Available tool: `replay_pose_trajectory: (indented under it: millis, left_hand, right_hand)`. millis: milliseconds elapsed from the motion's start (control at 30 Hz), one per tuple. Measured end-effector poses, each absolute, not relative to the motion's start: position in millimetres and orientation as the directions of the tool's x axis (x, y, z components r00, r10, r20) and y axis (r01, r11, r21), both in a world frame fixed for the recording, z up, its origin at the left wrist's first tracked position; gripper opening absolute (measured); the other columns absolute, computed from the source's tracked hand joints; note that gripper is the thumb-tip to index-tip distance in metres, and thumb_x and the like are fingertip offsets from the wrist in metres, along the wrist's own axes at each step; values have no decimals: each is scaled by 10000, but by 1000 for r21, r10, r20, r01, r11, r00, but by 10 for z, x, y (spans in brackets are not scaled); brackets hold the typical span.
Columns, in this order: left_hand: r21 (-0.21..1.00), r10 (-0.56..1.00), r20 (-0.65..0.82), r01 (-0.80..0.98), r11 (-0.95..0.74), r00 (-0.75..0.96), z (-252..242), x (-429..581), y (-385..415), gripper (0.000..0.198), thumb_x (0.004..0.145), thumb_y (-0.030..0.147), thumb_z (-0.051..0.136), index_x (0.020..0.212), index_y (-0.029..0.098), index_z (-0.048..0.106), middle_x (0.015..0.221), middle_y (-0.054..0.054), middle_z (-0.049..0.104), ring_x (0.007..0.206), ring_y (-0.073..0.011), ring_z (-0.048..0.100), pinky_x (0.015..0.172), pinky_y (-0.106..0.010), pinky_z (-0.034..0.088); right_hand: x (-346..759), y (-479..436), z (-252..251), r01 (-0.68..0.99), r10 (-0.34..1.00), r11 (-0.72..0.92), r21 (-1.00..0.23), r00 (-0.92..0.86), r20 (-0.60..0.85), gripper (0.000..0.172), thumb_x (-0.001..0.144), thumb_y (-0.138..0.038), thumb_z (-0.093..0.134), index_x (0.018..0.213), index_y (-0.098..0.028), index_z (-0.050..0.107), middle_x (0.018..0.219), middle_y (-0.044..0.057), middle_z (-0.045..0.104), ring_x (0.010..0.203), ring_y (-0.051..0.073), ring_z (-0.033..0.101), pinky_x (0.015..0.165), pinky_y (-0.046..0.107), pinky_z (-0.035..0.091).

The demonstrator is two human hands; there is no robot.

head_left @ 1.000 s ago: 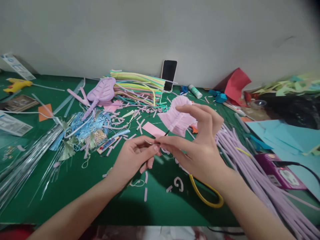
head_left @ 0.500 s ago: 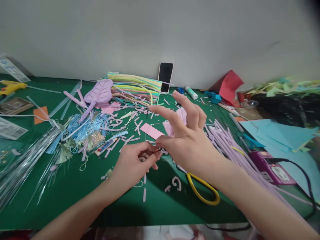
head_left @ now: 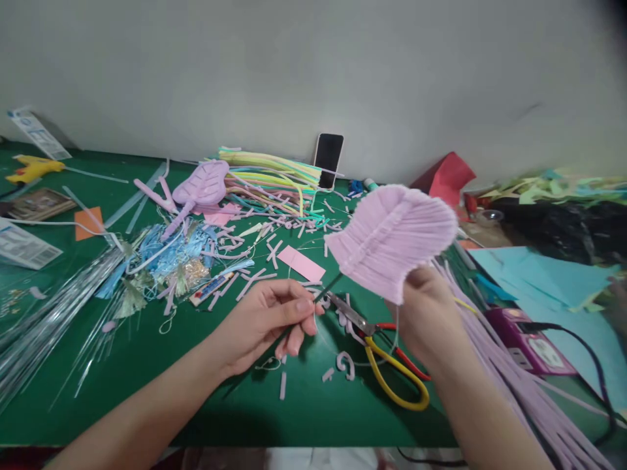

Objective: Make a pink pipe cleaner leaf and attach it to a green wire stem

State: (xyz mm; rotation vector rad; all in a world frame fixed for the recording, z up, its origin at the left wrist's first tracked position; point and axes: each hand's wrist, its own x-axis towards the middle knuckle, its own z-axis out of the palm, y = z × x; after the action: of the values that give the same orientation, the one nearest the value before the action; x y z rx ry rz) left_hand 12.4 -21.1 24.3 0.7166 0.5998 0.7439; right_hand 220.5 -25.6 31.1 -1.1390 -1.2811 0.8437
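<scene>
A lilac fuzzy leaf (head_left: 392, 241), built of pipe cleaners in rows with a raised midrib, is held up above the table. My left hand (head_left: 269, 320) is closed in a pinch around its thin dark stem (head_left: 329, 287). My right hand (head_left: 435, 320) is closed behind the leaf's lower right edge, its fingertips partly hidden. A pale thread (head_left: 365, 363) loops from my left fingertips up to my right hand. Under the loop lie scissors (head_left: 392, 359) with yellow and red handles. A pink paper strip (head_left: 301, 263) rests beyond my left hand.
Another lilac leaf (head_left: 202, 183) lies at left, near blue tassels (head_left: 171, 245) and silver wires (head_left: 59, 320). Coloured pipe cleaners (head_left: 269, 170) and a phone (head_left: 328, 160) are at the back. Right are lilac pipe cleaners (head_left: 509, 365), a purple power socket (head_left: 531, 343) and blue paper (head_left: 543, 274).
The lilac leaf, earlier mostly behind my right hand, is now raised and facing me. My right hand has moved right and down, away from my left fingertips, and its spread fingers have closed.
</scene>
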Motion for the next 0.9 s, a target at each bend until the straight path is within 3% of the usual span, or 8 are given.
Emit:
replay_pose_trajectory:
  millis: [100,167,300,467,633,900]
  left_hand:
    - [716,715,-262,-366,595,649,236,144,-224,229,685,321,812,669,146,664,580,0,666,323,-29,476,279,-110,313]
    - [708,693,-289,-340,619,661,230,156,-227,257,663,350,822,669,144,669,580,0,657,323,-27,472,282,-113,315]
    - [694,662,-329,-303,654,674,228,156,-226,277,634,371,832,697,147,681,564,14,636,309,-22,460,272,-113,295]
    - [685,670,-309,-331,649,675,238,148,-232,273,641,350,834,670,151,650,553,13,650,298,-21,450,261,-105,293]
    - [708,725,-280,-374,598,629,237,157,-229,238,669,293,821,658,154,628,545,6,663,299,-27,454,263,-96,306]
    - [747,781,-237,-407,527,577,204,169,-223,170,714,264,792,690,161,659,567,13,682,336,-31,507,283,-78,349]
  right_hand:
    - [2074,-276,226,-18,971,105,-994,-216,106,229,765,-341,756,980,-273,715,978,28,670,864,189,648,718,322,571]
    - [2023,-275,220,-70,926,86,-994,-362,105,253,792,-340,729,1038,-286,706,1076,30,621,881,169,631,705,298,570]
    - [2045,-213,222,-95,852,144,-985,-494,173,170,848,-319,669,1007,-272,707,1143,28,539,752,106,607,719,299,564]
    - [2060,-172,221,-51,856,243,-969,-459,239,168,795,-319,725,949,-258,698,1048,38,585,996,191,590,715,294,562]
    - [2008,-181,214,-21,872,238,-971,-434,224,159,833,-400,669,823,-243,649,793,0,612,743,159,596,664,296,528]
    - [1990,-260,213,76,939,286,-955,-220,264,191,763,-385,738,708,-224,651,783,12,594,779,179,572,711,333,496]
